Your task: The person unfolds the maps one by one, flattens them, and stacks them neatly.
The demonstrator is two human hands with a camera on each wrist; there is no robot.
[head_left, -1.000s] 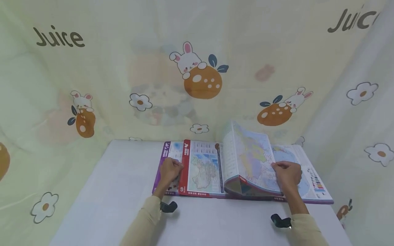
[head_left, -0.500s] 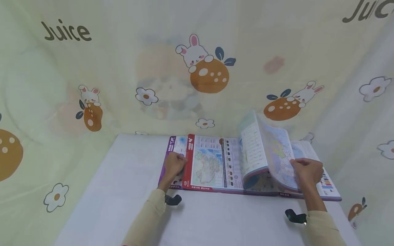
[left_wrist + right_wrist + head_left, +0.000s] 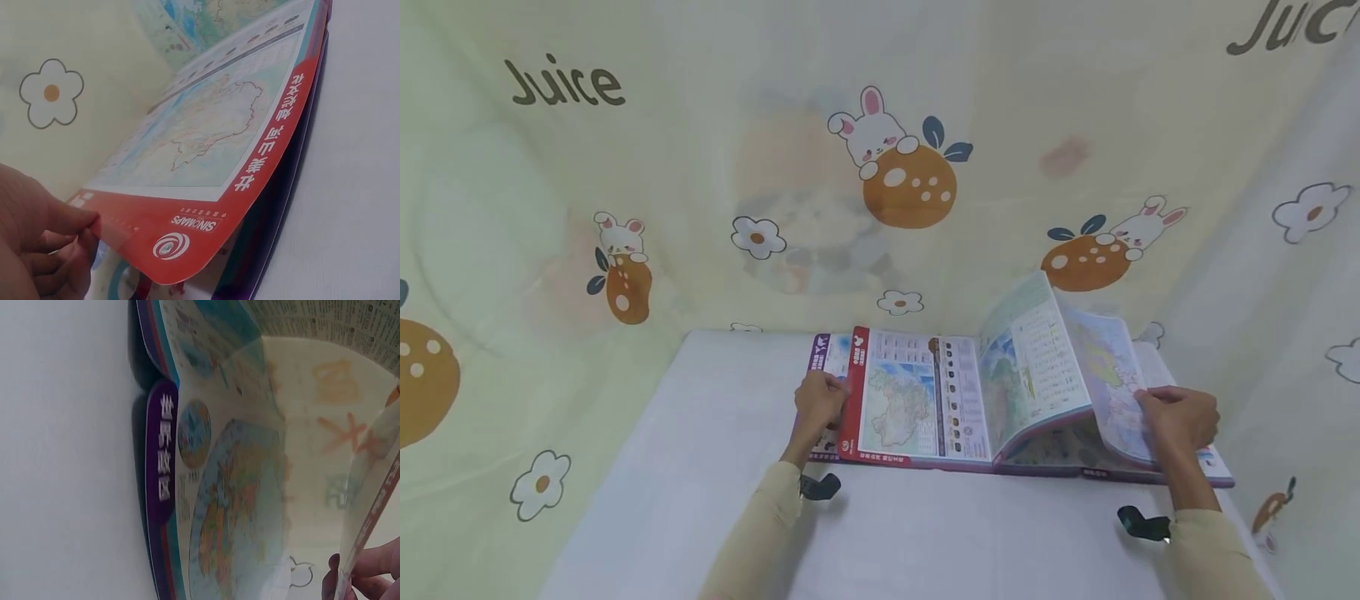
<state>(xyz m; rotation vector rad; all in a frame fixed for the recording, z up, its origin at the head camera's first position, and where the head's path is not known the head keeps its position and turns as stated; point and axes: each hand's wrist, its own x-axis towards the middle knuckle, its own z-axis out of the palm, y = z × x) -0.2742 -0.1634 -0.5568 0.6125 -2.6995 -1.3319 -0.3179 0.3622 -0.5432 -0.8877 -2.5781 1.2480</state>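
Observation:
A map book lies open across the white table, with a red-bordered map sheet [image 3: 898, 408] at its left and a purple-edged sheet below that. My left hand [image 3: 818, 404] pinches the left red edge; in the left wrist view, the thumb and finger [image 3: 84, 222] hold this edge lifted off the sheet below. At the right, my right hand [image 3: 1183, 421] pinches the outer edge of a curved map page [image 3: 1112, 375]. Another page [image 3: 1037, 367] stands raised and bowed to its left. The right wrist view shows a world map [image 3: 237, 500] under the lifted page.
The book lies near the back of the white table [image 3: 647, 467], close to a hanging curtain [image 3: 685, 150] printed with rabbits, oranges and flowers. Dark wrist devices [image 3: 1142, 523] sit at both wrists.
My right hand has moved right, pulling the map page with it. The pages have fanned apart, and more of the left sheet shows. My left hand keeps its grip; the head view has shifted slightly.

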